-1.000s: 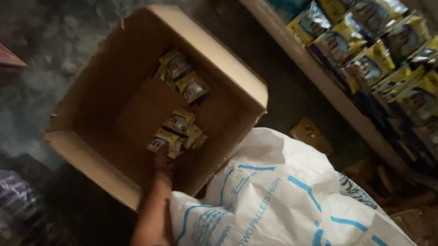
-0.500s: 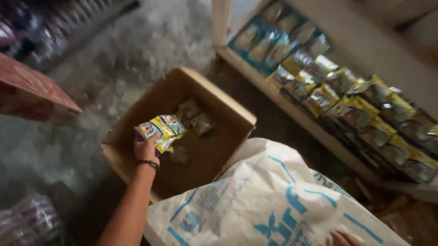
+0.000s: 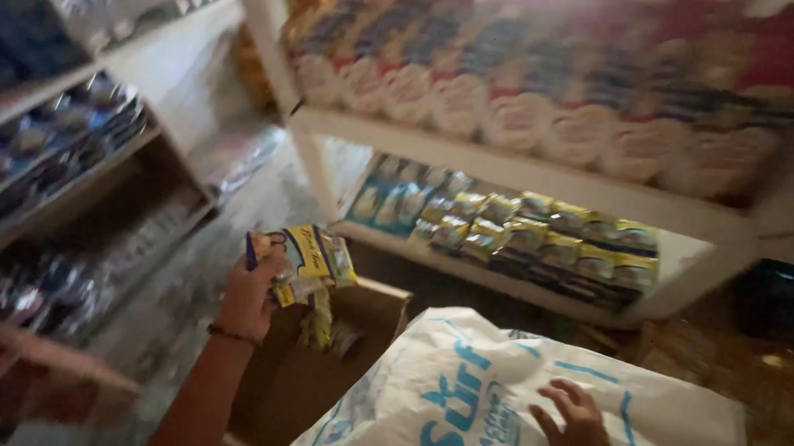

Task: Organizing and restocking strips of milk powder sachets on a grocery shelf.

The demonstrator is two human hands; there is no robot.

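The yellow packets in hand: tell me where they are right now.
In the head view, left of centre, the yellow packets are gripped in the left hand, raised above the open cardboard box, in front of the white shelf.

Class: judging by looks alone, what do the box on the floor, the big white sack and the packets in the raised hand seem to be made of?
Box: brown corrugated cardboard, matte, with stiff flaps. White sack: probably woven plastic, slightly shiny, creased, printed blue. Packets held by the left hand: glossy plastic or foil film, crinkled, catching light. The right hand rests on the sack.
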